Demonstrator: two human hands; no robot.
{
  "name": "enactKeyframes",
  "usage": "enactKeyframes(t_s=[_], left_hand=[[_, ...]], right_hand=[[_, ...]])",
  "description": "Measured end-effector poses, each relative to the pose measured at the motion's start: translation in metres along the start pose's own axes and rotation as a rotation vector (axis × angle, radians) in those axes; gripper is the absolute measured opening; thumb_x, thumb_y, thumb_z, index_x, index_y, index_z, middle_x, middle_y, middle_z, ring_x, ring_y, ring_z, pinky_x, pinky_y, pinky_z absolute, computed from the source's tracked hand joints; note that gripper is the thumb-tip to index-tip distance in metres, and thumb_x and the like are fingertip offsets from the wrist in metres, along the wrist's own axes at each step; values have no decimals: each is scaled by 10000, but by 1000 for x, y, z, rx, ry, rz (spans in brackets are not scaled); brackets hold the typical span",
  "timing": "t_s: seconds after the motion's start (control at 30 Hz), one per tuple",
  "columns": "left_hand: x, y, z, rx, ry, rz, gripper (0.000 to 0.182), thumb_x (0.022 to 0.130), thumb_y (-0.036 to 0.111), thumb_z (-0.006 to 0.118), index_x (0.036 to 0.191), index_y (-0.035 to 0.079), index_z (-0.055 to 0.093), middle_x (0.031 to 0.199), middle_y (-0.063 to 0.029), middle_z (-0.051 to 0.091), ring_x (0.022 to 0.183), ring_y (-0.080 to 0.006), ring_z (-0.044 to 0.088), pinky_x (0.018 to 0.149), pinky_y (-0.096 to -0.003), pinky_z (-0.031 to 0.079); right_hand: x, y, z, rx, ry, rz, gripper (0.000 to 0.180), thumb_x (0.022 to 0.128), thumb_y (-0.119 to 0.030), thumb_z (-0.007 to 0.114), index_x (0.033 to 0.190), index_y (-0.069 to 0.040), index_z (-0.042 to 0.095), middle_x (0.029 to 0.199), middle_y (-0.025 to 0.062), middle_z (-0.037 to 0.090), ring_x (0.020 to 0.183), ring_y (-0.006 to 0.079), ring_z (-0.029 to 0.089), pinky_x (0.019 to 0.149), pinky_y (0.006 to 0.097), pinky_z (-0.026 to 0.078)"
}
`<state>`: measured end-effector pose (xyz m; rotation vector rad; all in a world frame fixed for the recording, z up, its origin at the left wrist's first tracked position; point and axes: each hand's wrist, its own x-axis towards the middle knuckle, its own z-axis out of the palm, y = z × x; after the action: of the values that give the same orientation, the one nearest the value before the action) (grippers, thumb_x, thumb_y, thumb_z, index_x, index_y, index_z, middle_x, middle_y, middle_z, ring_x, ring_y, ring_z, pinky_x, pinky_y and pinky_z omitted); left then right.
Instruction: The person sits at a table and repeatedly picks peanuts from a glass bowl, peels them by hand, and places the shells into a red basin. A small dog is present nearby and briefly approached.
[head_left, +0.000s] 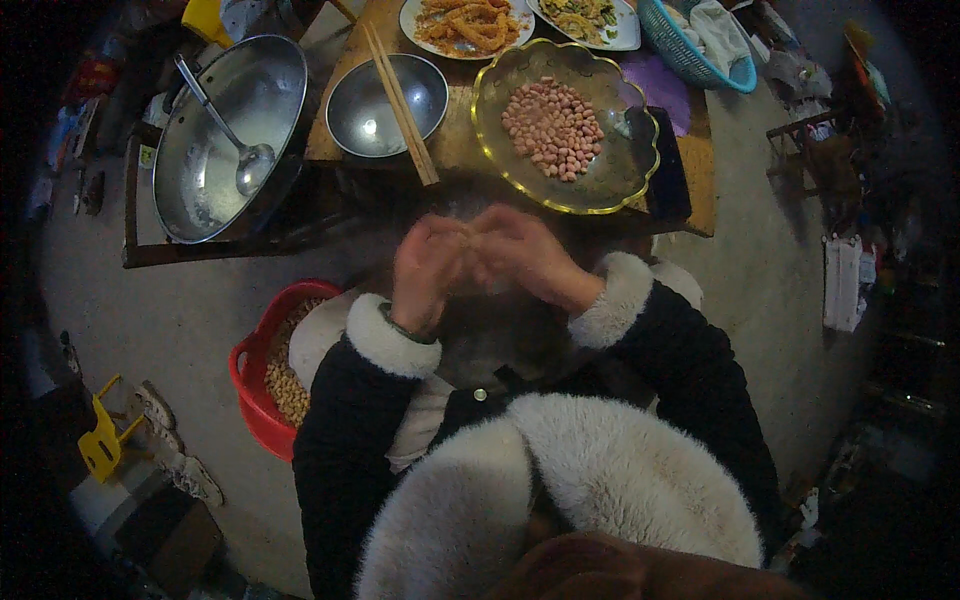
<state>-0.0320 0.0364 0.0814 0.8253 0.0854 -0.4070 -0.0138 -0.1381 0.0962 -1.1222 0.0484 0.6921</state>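
My left hand (431, 262) and my right hand (525, 251) meet with curled fingers just in front of the wooden table's edge. Motion blurs the fingers, and whether something small is between them cannot be made out. Beyond my right hand, a gold-rimmed, scalloped glass bowl (566, 196) holds shelled pinkish peanuts (553, 129). A metal bowl (352, 112) stands beyond my left hand, with wooden chopsticks (401, 105) lying across it. Below and left of my left hand, a red plastic basket (251, 405) on the floor contains unshelled peanuts (287, 386), partly hidden by my leg and sleeve.
A large metal wok (202, 172) with a ladle (253, 169) stands at the left. Two plates of food (469, 30) (581, 19) and a blue basket (667, 45) line the table's far side. A dark phone-like slab (667, 176) lies beside the glass bowl. A yellow stool (101, 439) is at lower left.
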Motion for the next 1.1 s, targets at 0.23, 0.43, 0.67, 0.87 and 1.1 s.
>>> enactKeyframes(t_s=[0.23, 0.43, 0.67, 0.87, 1.1], left_hand=[[0, 1, -4, 33, -10, 56, 167, 932, 172, 544, 1045, 51, 530, 922, -104, 638, 729, -186, 635, 637, -281, 506], [-1, 1, 6, -180, 224, -34, 322, 943, 331, 452, 1057, 39, 530, 751, -34, 531, 594, -99, 447, 568, -268, 420], [18, -29, -21, 14, 282, -44, 232, 956, 254, 474, 1023, 50, 565, 719, 10, 460, 574, -89, 413, 558, -243, 344], [22, -30, -18, 85, 316, -74, 195, 965, 217, 472, 1008, 51, 566, 730, 13, 454, 578, -80, 404, 554, -228, 329], [21, -27, -14, 128, 247, -65, 159, 951, 220, 511, 973, 76, 574, 758, 16, 480, 612, -77, 438, 561, -232, 340]], right_hand=[[-5, -3, 10, 323, 27, 65, 228, 923, -159, 595, 1101, -26, 545, 925, 88, 643, 773, 171, 647, 702, 305, 539], [-19, -11, 19, 327, -7, 109, 257, 911, -149, 605, 1128, -28, 542, 937, 87, 637, 773, 179, 643, 693, 314, 533], [-46, -73, 15, 538, -51, -129, 248, 914, -102, 577, 1150, -35, 539, 981, 124, 640, 756, 204, 639, 675, 310, 532], [-43, -119, -30, -569, 564, -694, 203, 883, -100, 645, 1064, -13, 615, 896, 81, 666, 758, 114, 618, 654, 253, 500], [-39, -117, -50, -708, 646, -662, 196, 876, -101, 663, 1034, 6, 619, 845, 19, 659, 737, 49, 571, 618, 206, 450]])
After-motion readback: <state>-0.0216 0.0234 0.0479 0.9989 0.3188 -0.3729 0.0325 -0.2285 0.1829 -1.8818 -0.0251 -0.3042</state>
